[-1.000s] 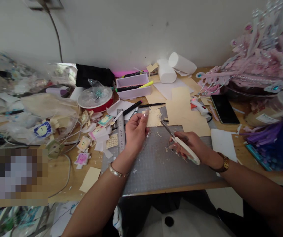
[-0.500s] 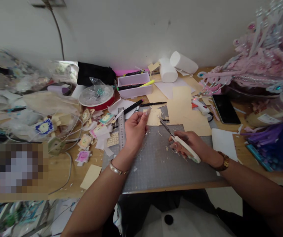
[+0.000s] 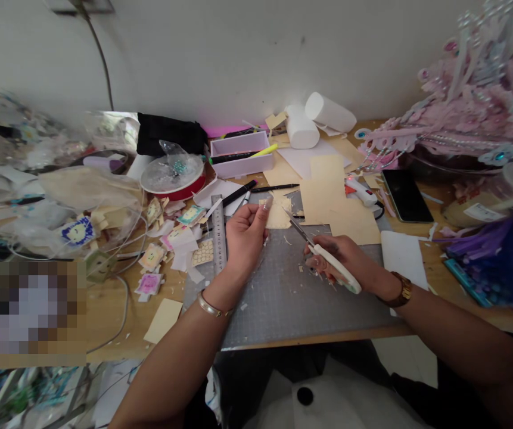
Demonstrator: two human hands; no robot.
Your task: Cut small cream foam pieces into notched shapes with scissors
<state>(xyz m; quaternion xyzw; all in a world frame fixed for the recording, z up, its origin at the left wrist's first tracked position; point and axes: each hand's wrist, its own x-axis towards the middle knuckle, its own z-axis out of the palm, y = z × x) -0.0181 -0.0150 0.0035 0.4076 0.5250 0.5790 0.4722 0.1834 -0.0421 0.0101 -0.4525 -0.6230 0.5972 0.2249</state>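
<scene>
My left hand (image 3: 246, 232) pinches a small cream paper piece (image 3: 278, 213) between thumb and fingers, over the upper part of the grey cutting mat (image 3: 278, 304). In my right hand (image 3: 339, 262) are white-handled scissors (image 3: 336, 268), their blades pointing up and left with the tips at the right edge of the piece. A metal ruler (image 3: 218, 232) lies left of my left hand, beside a patterned cream piece (image 3: 202, 253). Tiny paper scraps lie on the mat near the scissors.
Behind the mat are cream sheets (image 3: 323, 190), a lilac pen box (image 3: 242, 156) and a glue gun (image 3: 360, 190). A black phone (image 3: 407, 195) lies right. Small drawn paper figures, a ribbon reel (image 3: 173, 179) and plastic bags crowd the left. Pink beaded decorations (image 3: 470, 113) stand at the right.
The whole view has shifted slightly, so things appear a little further left. My hands, the cream piece and the scissors keep nearly the same positions relative to each other.
</scene>
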